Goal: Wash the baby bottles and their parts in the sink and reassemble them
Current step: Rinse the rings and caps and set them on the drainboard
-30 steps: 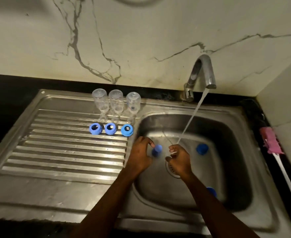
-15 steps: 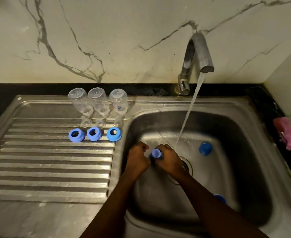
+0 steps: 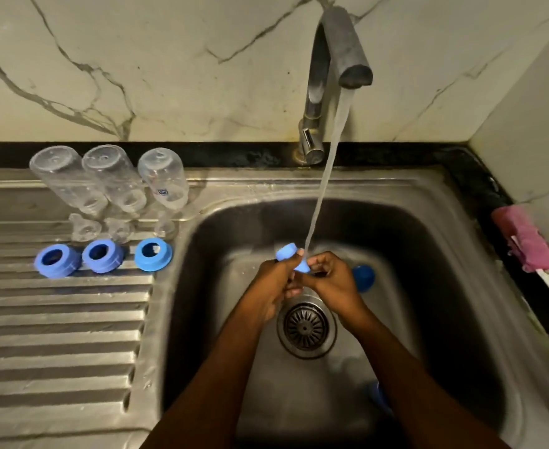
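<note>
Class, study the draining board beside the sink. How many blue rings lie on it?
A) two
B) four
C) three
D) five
C: three rings lie in a row on the draining board, just in front of the upturned bottles.

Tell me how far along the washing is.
Looks done: three bottles, nipples and blue rings on the drainboard. In hand: left hand and right hand hold a blue cap under the tap stream. Remaining: a second cap and another blue piece in the basin; nothing is reassembled.
</note>
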